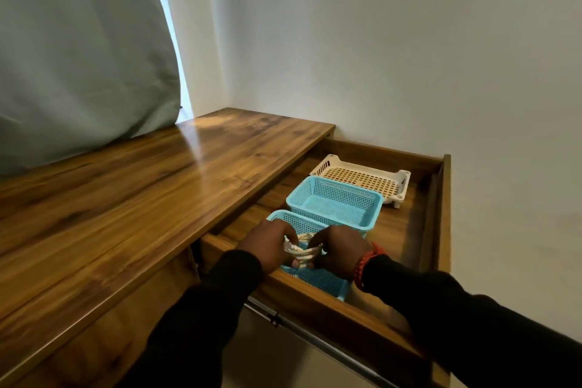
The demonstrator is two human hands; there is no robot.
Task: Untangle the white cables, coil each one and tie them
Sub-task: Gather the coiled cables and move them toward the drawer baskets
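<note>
A bundle of white cables (301, 251) sits between both hands, just above the near blue mesh basket (318, 278) in the open wooden drawer. My left hand (271, 246) grips the bundle's left side with curled fingers. On the right side, my right hand (340, 250) grips it too, a red beaded bracelet on that wrist. The hands hide most of the cables, so I cannot tell whether they are tangled or coiled.
A second blue mesh basket (335, 198) and a white perforated tray (362, 179) lie farther back in the drawer (419, 230). The wooden desk top (141, 192) spreads to the left, with a grey curtain (78, 57) behind it and a wall to the right.
</note>
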